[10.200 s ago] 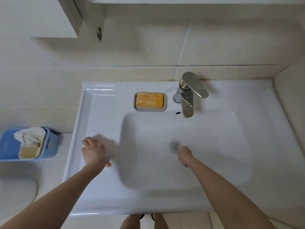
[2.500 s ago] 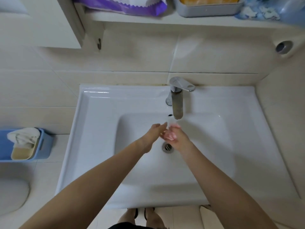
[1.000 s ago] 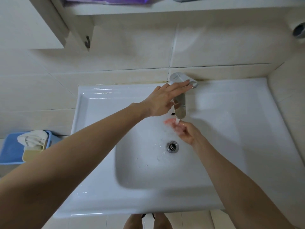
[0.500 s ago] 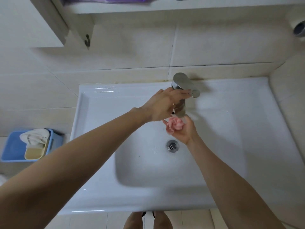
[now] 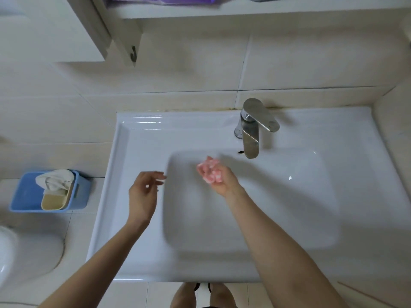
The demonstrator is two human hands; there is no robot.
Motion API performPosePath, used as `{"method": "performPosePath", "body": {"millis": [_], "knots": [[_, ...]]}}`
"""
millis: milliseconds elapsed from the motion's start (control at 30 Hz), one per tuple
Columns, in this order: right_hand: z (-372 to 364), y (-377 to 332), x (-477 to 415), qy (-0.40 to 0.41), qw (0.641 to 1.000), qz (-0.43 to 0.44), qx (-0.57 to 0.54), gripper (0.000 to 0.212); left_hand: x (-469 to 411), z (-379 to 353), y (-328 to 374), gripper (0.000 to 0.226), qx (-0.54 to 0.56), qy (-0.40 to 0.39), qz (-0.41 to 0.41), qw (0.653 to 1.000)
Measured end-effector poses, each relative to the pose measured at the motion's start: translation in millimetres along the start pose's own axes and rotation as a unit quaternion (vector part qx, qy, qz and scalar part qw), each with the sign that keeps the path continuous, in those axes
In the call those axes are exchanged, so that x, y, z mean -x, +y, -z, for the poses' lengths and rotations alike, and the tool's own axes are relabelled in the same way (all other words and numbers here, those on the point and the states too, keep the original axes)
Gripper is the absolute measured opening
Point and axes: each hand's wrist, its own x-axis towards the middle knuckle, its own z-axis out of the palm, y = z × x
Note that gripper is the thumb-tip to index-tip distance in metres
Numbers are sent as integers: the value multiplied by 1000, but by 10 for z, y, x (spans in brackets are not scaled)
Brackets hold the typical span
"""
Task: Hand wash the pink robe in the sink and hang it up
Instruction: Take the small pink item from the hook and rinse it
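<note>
A small wad of pink cloth, the pink robe [image 5: 210, 172], lies bunched in my right hand [image 5: 220, 180], which is held palm up over the far left part of the white sink [image 5: 255, 196] basin. My left hand [image 5: 144, 192] hovers over the sink's left rim with its fingers loosely spread and nothing in it. The chrome faucet [image 5: 251, 134] stands at the back of the sink, its spout over the basin; no water stream is visible.
A blue basket [image 5: 24, 196] holding a white cloth and a beige container sits on the floor at the left. A wall hook [image 5: 133, 56] hangs below a cabinet. A shelf with a purple packet [image 5: 160, 0] runs above. A toilet edge [image 5: 26, 256] shows at lower left.
My left hand has left the faucet handle and dropped to the sink's left rim. My right hand has moved left, away from the spout, with the pink cloth. The view has shifted left.
</note>
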Motion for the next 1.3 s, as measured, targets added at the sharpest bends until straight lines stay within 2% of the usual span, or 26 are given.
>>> {"method": "performPosePath", "body": {"millis": [133,200,233,267,333,367,400,433,467,500,533,567,633,667,700,733,800,867,933,967,1067,1200,1233,1300], "knots": [[-301,608,-43,65,984,-127,104,35,174,124,-128,46,15,32,49,998],[-326,848,59,113,962,-130,213,43,211,152,-141,44,21,39,62,997],[-236,958,83,141,952,-140,233,47,223,161,-142,43,23,38,65,997],[-118,1060,129,154,950,-171,212,46,233,164,-143,42,23,36,68,997],[107,1108,210,234,941,-188,159,25,246,162,-148,41,28,28,73,997],[279,1065,243,290,906,-166,261,24,252,158,-149,41,30,23,74,997],[447,942,303,282,854,-140,414,30,253,152,-145,41,31,18,74,997],[651,835,388,271,765,-125,570,34,257,146,-138,42,30,14,73,997],[927,621,482,289,701,-60,649,34,256,139,-128,43,27,9,73,997],[1132,423,572,349,672,-16,653,33,254,132,-115,43,25,3,72,997],[1336,206,679,401,662,0,633,32,254,121,-98,42,25,-4,72,997],[1479,10,786,465,666,39,583,32,251,109,-78,41,28,-12,72,997],[1806,-394,1003,520,668,109,521,30,246,90,-44,39,35,-26,71,997],[1849,-563,1080,550,681,142,462,28,241,84,-33,39,40,-32,70,996],[1824,-713,1113,572,713,139,381,26,238,82,-25,38,43,-37,69,996],[1790,-812,1163,545,767,112,319,23,233,84,-20,38,46,-41,68,996],[1806,-942,1288,493,822,122,259,18,232,91,-11,37,49,-49,69,995],[1751,-965,1390,368,915,82,146,22,234,98,-3,37,49,-57,69,995],[1604,-948,1465,254,960,53,103,22,239,105,10,37,49,-64,66,995],[1578,-918,1510,211,971,61,93,20,241,107,17,37,49,-67,63,995],[1634,-836,1558,146,983,85,65,51,254,117,40,37,51,-72,62,994],[1532,-754,1689,95,992,89,4,57,287,135,72,37,59,-77,59,994],[1509,-734,1699,104,990,96,-8,49,295,144,81,37,59,-77,59,994],[1429,-687,1701,147,979,140,-13,8,305,171,104,38,57,-75,58,994]]}}
